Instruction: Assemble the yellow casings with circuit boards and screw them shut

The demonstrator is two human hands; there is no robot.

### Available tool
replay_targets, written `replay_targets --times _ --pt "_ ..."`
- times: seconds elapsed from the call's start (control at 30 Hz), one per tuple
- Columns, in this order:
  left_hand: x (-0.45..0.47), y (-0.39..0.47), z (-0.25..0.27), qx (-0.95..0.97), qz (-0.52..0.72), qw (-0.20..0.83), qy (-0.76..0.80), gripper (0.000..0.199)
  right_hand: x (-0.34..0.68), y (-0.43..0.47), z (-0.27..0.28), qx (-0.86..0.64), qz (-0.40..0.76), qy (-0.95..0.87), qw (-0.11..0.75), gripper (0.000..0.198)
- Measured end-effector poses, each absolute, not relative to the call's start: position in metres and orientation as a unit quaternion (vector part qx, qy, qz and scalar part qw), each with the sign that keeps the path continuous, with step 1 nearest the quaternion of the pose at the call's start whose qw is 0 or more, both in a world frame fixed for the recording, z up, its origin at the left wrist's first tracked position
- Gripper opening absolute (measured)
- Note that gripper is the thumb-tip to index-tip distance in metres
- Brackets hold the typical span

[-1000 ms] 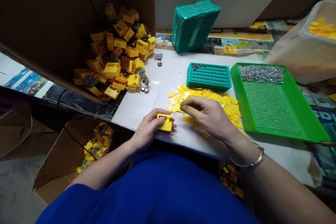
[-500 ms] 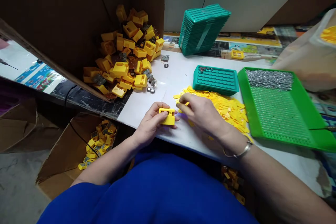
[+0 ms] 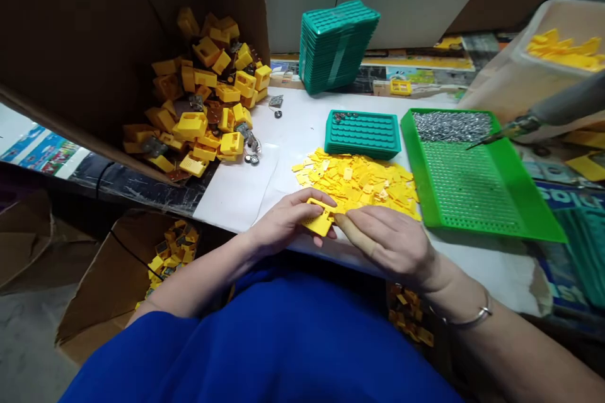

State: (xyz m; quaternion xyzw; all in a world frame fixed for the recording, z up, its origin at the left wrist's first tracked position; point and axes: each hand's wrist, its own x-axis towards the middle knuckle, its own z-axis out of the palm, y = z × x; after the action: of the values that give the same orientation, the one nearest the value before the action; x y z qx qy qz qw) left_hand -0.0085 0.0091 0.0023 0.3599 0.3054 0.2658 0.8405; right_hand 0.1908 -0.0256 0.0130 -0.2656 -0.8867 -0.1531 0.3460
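Note:
A yellow plastic casing [image 3: 320,221] with a rectangular cutout and small holes is gripped between the thumb and fingers of my left hand [image 3: 286,217], just above the table's front edge. My right hand [image 3: 392,236] is closed in a pinch at the casing's right end. Its fingertips press a small yellow plastic piece, mostly hidden by them, against the casing. Just behind both hands lies a loose heap of flat yellow plastic pieces [image 3: 363,179].
A carton on the left spills yellow casings [image 3: 191,124] with circuit boards. Behind the heap are a teal tray [image 3: 363,132] and a taped tray stack [image 3: 331,50]. To the right, a green tray [image 3: 534,201] holds screws [image 3: 451,124]; a power screwdriver [image 3: 562,104] reaches over it.
My right hand has come down from the heap's edge to the casing, bringing the small yellow piece against it. The casing has tilted in my left hand. The view has swung right.

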Motion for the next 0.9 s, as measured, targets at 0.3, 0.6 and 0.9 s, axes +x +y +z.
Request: replay_targets --times 0.3,0.6,0.9 --pt "0.008 -0.004 0.002 0.461 0.286 0.784 0.303 0.035 0.192 -0.042 0.008 -0.549 0.275 -0.668 0.421 0.015" --pt "0.013 -0.009 -0.006 0.697 0.274 0.596 0.289 0.027 0.193 -0.046 0.012 -0.595 0.359 -0.617 0.368 0.029" --pt "0.013 -0.012 -0.009 0.657 0.266 0.643 0.289 0.032 0.196 -0.042 0.012 -0.585 0.436 -0.623 0.283 0.033"
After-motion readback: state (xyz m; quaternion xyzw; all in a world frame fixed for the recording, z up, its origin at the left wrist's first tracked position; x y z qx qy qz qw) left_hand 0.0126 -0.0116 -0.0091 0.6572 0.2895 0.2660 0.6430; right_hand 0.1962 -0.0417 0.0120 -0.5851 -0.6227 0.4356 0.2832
